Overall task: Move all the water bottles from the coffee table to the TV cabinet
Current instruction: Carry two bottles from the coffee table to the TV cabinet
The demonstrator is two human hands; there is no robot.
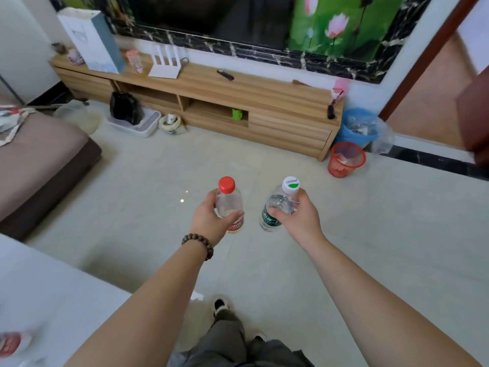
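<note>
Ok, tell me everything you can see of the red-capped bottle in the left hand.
The red-capped bottle is clear plastic with a red screw cap and a red label low on its body. It looks nearly empty. It is held upright in the air over the tiled floor, with the left hand wrapped around its middle. Nothing else touches it.

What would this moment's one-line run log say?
left hand: red-capped bottle | right hand: white-capped bottle | TV cabinet: ahead

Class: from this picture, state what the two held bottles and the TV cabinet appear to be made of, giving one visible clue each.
Red-capped bottle and white-capped bottle: clear, glossy plastic, apparently; the floor shows through their walls. TV cabinet: wood or wood-look laminate, matte; striped grain shows, but which cannot be told.
</note>
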